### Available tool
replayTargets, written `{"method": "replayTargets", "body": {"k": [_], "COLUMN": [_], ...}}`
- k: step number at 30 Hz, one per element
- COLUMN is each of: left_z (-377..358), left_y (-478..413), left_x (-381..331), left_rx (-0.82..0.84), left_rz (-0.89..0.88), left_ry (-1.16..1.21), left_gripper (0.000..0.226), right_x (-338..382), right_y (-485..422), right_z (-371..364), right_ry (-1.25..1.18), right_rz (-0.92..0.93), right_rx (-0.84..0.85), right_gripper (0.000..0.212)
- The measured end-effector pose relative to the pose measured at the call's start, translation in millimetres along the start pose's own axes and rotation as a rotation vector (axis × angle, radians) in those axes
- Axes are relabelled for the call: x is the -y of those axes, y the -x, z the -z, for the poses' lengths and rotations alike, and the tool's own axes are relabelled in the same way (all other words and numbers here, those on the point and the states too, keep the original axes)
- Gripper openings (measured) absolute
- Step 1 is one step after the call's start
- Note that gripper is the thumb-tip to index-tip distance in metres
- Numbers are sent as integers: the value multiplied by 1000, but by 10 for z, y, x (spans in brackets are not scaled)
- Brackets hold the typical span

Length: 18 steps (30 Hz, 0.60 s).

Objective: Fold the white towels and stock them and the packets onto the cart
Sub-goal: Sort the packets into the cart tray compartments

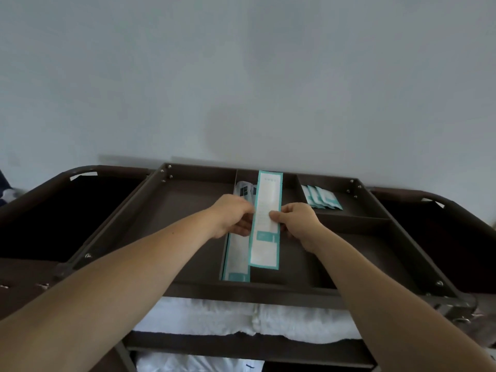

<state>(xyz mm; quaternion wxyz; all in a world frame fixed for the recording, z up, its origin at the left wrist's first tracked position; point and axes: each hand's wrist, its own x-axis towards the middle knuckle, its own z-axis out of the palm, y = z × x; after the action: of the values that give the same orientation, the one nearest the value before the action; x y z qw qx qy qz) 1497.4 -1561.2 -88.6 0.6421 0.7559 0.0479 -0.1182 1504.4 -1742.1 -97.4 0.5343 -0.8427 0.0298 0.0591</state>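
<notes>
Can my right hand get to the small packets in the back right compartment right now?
Probably, once freed: the right hand pinches the long packet, but nothing covers the small packets just beyond it.

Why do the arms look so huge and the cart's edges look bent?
Head view: the wide-angle lens stretches the forearms near the bottom corners and bows the cart rim; dim, flat light leaves it dark; the long packet between left hand and right hand is soft, print unreadable.
</notes>
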Motion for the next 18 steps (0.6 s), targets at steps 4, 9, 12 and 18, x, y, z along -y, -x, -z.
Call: {"method": "replayTargets", "body": {"k": [4, 9, 12, 18], "left_z": [196, 368, 413, 426], "left_y": [-21, 16, 21, 47], "left_x": [16, 80, 122, 181], "left_rx": [-213, -267, -271, -263], "left_rz": [-66, -91, -86, -65], "left_ry": [-31, -90, -97, -154], "left_gripper": [9, 12, 12, 15], "right_x": [-170, -371, -460, -391], "right_y": [-17, -26, -35, -33], "right_z": [34, -164, -241, -288], "right_ry": [149, 370, 385, 434], "right_rz": [-110, -253, -314, -315], "right_rx": [83, 217, 258, 265], "right_gripper": [25, 24, 19, 22]}}
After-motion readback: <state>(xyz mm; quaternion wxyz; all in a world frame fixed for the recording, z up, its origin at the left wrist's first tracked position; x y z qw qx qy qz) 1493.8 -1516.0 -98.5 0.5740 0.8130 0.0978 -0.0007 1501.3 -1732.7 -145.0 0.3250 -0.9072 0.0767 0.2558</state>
